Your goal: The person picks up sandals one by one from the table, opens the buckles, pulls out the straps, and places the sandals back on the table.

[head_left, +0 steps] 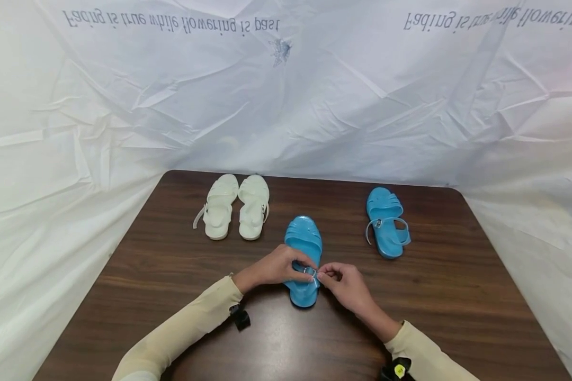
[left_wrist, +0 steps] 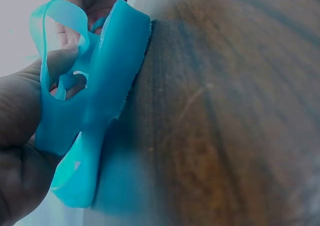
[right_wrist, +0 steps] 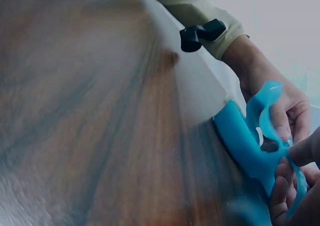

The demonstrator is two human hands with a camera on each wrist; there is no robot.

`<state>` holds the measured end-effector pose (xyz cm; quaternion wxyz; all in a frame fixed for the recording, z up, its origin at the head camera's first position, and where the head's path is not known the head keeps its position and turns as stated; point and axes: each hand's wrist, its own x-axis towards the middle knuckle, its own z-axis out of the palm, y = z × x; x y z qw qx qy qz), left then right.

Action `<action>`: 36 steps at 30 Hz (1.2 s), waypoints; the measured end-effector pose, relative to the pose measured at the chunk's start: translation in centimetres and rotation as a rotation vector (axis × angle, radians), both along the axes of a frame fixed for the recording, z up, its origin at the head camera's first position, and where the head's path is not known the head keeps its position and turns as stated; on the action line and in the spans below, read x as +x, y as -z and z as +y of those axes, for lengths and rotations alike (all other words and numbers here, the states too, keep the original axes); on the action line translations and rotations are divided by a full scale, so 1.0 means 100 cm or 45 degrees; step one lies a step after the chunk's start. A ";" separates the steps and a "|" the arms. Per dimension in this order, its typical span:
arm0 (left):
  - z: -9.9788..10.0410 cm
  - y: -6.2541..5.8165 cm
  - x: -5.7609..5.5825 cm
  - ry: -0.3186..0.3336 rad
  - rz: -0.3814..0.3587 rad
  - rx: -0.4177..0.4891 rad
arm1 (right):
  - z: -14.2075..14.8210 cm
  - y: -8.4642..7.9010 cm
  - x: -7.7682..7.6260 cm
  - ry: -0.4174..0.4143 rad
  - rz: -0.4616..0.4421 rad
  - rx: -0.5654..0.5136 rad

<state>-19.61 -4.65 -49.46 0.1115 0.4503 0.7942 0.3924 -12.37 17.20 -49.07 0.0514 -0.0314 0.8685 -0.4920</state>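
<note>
A blue sandal [head_left: 303, 238] lies sole down near the middle of the table, toe pointing away from me. From the left, my left hand [head_left: 281, 266] reaches across it and pinches the ankle strap by its buckle [head_left: 311, 272]. On the other side, my right hand [head_left: 347, 286] pinches the strap's end between thumb and fingertips. The left wrist view shows the sandal's heel part [left_wrist: 115, 61] and looped strap, with the left thumb [left_wrist: 62, 61] against the strap. In the right wrist view, both hands meet at the strap [right_wrist: 295, 176]; fingers partly hide the buckle.
A second blue sandal [head_left: 386, 233] lies at the right with its strap looped over it. Two white sandals [head_left: 223, 198] stand side by side at the back left, one strap sticking out. White sheeting [head_left: 286, 106] hangs behind the brown table [head_left: 171, 264].
</note>
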 end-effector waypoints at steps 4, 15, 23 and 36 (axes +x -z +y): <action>0.000 -0.001 -0.001 -0.017 -0.014 -0.004 | 0.001 -0.001 -0.001 -0.027 -0.042 0.013; 0.003 0.000 0.000 -0.007 -0.006 0.007 | 0.000 0.003 0.000 0.064 0.004 -0.025; 0.005 0.000 0.001 -0.007 0.002 -0.019 | 0.000 0.000 0.000 0.055 0.040 0.041; 0.000 0.003 0.002 -0.038 -0.007 0.041 | 0.014 -0.004 -0.003 -0.087 -0.237 -0.139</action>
